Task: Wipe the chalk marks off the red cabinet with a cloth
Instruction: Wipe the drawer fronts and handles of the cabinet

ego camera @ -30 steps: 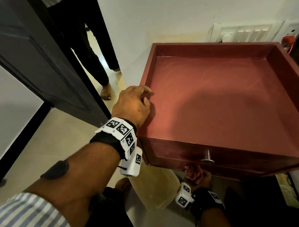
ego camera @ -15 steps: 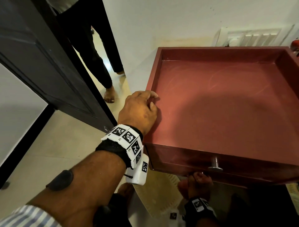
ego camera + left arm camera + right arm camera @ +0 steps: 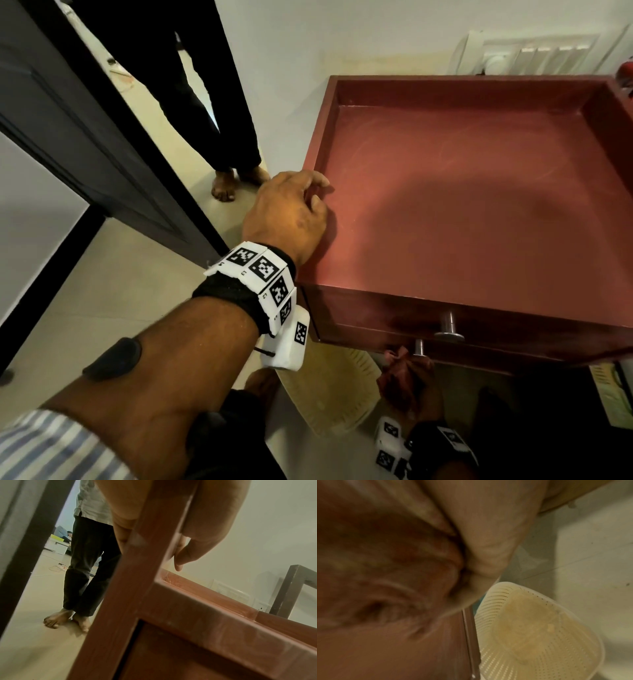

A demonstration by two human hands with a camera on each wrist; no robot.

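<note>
The red cabinet (image 3: 462,233) has a tray-like top with raised rims. Faint chalk arcs (image 3: 479,154) show on its far half. My left hand (image 3: 287,216) grips the left rim, thumb inside and the other fingers outside; the left wrist view shows the hand (image 3: 205,520) straddling the rim (image 3: 154,547). Low in front of the cabinet, my right hand (image 3: 414,387) holds a bunched reddish cloth (image 3: 399,366) just under the lower drawer knob (image 3: 418,347). In the right wrist view the cloth (image 3: 385,574) is blurred and fills the left side.
An upper drawer knob (image 3: 449,329) juts from the front. A cream perforated plastic basket (image 3: 329,387) sits on the floor below. Another person stands barefoot (image 3: 222,185) in the doorway beside a dark door (image 3: 85,120). A white switch panel (image 3: 534,54) is on the wall behind.
My right hand dipped below the drawer front, then came back up with the cloth near the lower knob. The left hand stayed on the rim.
</note>
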